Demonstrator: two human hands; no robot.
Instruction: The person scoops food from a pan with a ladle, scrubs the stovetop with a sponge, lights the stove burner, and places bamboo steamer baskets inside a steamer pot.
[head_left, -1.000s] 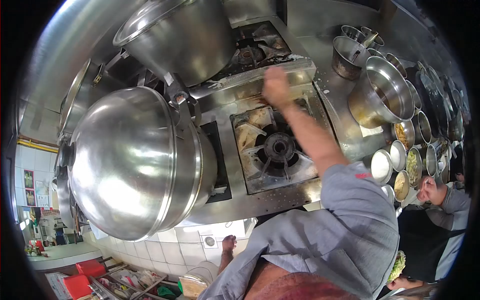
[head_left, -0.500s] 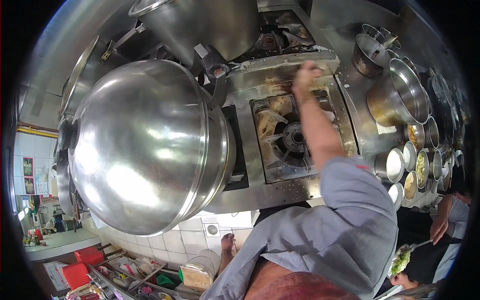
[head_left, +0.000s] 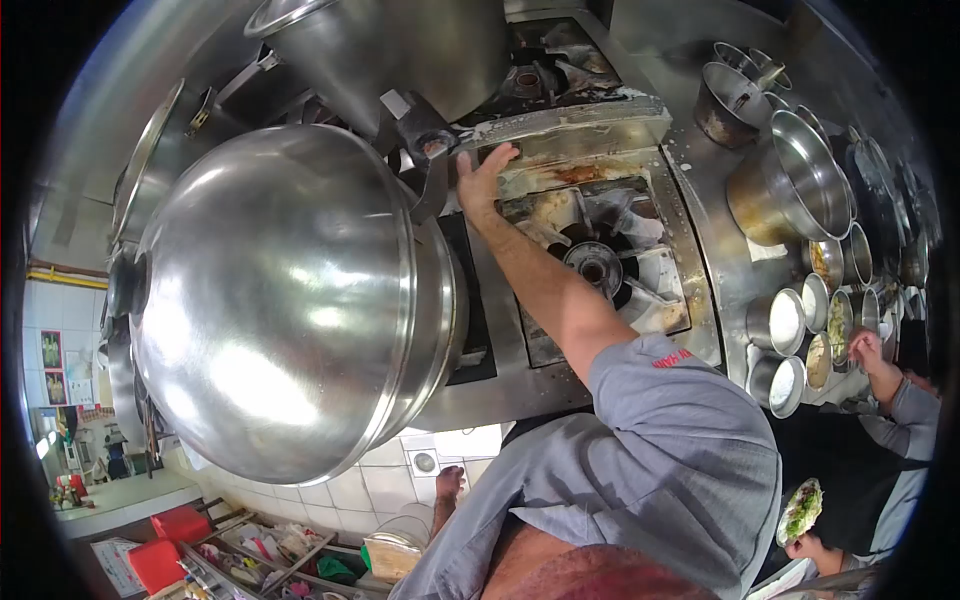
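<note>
My right hand (head_left: pixel 484 178) reaches over the stove, its fingers spread against the left part of the raised metal ledge (head_left: pixel 560 163) behind the burner. I see nothing gripped in it. Below and right of it lies the gas burner (head_left: pixel 594 265) with its sooty pan supports, and brown stains mark the ledge. Close to its left are a small dark-handled metal fitting (head_left: pixel 425 135) and a large domed steel lid (head_left: pixel 275 300). My left hand (head_left: pixel 450 483) hangs low beside a whitish bucket (head_left: pixel 403 530). Its fingers look curled; whether they hold anything is hidden.
A large steel pot (head_left: pixel 400 60) stands at the back. Steel pots (head_left: pixel 750 200) and several small food containers (head_left: pixel 783 322) line the right counter. At lower right a co-worker's hand (head_left: pixel 868 352) is by the containers, with a plate of greens (head_left: pixel 800 512) held below. Bins (head_left: pixel 270 560) sit lower left.
My right hand has moved left along the stove's back ledge, from right of the burner to its left end. The co-worker's spoon is gone from view; that hand has moved up to the containers.
</note>
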